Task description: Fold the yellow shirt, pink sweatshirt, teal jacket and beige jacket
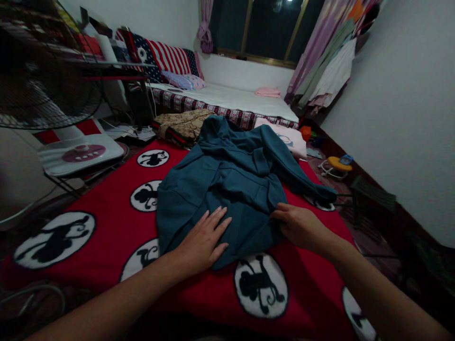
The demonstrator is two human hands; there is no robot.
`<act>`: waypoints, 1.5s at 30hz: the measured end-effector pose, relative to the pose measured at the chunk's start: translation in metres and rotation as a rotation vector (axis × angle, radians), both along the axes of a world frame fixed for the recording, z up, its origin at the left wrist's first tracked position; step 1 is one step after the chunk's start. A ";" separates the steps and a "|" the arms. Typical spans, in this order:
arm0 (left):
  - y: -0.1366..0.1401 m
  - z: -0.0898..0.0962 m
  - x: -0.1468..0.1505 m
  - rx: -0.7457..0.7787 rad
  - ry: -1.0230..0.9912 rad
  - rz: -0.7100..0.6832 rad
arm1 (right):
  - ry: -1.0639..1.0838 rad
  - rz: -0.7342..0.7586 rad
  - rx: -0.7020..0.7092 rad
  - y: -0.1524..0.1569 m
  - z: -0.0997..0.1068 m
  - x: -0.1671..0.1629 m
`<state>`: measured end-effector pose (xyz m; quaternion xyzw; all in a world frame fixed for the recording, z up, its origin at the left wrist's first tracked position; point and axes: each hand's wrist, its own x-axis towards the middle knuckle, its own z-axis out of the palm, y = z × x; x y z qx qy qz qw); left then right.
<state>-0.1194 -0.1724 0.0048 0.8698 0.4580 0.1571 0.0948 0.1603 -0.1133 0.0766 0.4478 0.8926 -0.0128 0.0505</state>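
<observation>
A dark teal jacket is spread, wrinkled, over a red blanket printed with black monkeys in white circles. One sleeve stretches out to the right, its cuff near the blanket's edge. My left hand rests flat on the lower part of the jacket, fingers apart. On the right, my right hand pinches the jacket's edge between thumb and fingers. The jacket's other sleeve cannot be made out.
Beyond the jacket lie a folded brown patterned cloth and a pale pink garment. A fan and a chair stand at left. Farther back is a bed; a yellow-topped stool sits right.
</observation>
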 end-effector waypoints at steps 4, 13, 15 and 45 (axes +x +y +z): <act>0.000 -0.005 -0.001 -0.006 0.044 -0.001 | 0.120 -0.138 -0.073 -0.021 0.009 0.035; 0.013 0.021 -0.039 0.193 0.060 0.208 | 0.242 -0.312 0.179 -0.017 -0.009 0.045; 0.017 0.028 -0.055 0.192 0.141 0.315 | 0.234 -0.304 0.286 -0.010 -0.018 0.037; -0.022 0.039 -0.163 -0.045 0.042 0.074 | 0.498 -0.241 -0.033 -0.070 -0.033 0.072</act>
